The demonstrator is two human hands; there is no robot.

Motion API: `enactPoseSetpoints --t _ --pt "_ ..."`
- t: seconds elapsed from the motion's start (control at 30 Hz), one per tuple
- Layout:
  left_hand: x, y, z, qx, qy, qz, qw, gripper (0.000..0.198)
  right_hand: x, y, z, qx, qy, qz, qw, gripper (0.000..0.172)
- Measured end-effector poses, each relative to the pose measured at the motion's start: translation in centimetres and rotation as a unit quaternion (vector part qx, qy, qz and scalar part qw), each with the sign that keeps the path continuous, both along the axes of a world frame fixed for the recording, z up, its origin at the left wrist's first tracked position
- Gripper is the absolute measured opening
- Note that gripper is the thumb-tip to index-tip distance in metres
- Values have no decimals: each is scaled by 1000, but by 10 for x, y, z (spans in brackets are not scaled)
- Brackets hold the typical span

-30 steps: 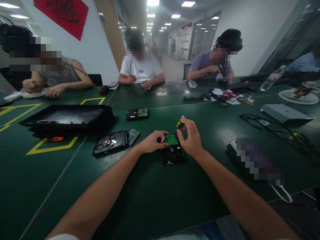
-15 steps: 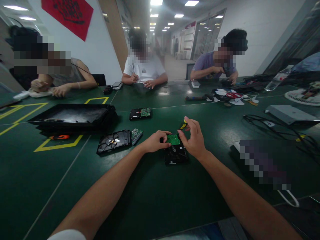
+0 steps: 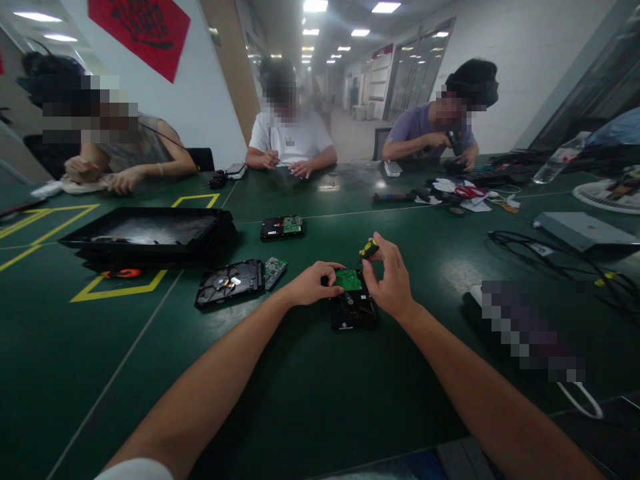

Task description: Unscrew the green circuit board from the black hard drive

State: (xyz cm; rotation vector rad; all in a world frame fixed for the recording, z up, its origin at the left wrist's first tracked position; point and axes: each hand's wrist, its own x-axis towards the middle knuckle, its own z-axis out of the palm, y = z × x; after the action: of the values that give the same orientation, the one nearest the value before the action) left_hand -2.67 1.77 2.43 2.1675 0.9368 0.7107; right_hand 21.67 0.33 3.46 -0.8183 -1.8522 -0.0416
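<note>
A black hard drive (image 3: 353,315) with a green circuit board (image 3: 349,279) lies on the table in front of me. My left hand (image 3: 311,283) grips it at the far left corner, thumb and curled fingers against the drive. Between the thumb and fingers of my right hand (image 3: 393,279) is a screwdriver (image 3: 370,249) with a short yellow and black handle, held over the drive's far right side. The hand hides most of the shaft, and whether the tip touches a screw I cannot tell.
Left of my hands lie an opened hard drive (image 3: 230,283), a loose circuit board (image 3: 275,272) and another drive (image 3: 282,227). Stacked black trays (image 3: 150,230) stand at left. On the right are a grey box (image 3: 585,232) and cables (image 3: 545,253). Several people work across the table.
The screwdriver handle has turned and tilted slightly in my right hand's fingers. My left hand and the hard drive keep their places; the whole view has shifted a little.
</note>
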Motion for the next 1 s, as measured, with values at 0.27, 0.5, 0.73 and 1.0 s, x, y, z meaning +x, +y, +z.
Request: enactPoseSetpoints --t 0.27,0.5,0.73,1.0 --pt "0 -1 1 -6 5 10 1000 33 0 1 -2 -9 -2 18 1000 76" --pt "0 0 0 0 -3 2 1000 33 0 1 -2 7 -2 8 1000 74" --pt "-1 2 -3 -4 -10 -1 1000 33 1 0 -1 1 -7 10 1000 73" --pt "-1 1 -2 -4 -1 3 1000 32 1 0 0 14 -6 0 1000 75"
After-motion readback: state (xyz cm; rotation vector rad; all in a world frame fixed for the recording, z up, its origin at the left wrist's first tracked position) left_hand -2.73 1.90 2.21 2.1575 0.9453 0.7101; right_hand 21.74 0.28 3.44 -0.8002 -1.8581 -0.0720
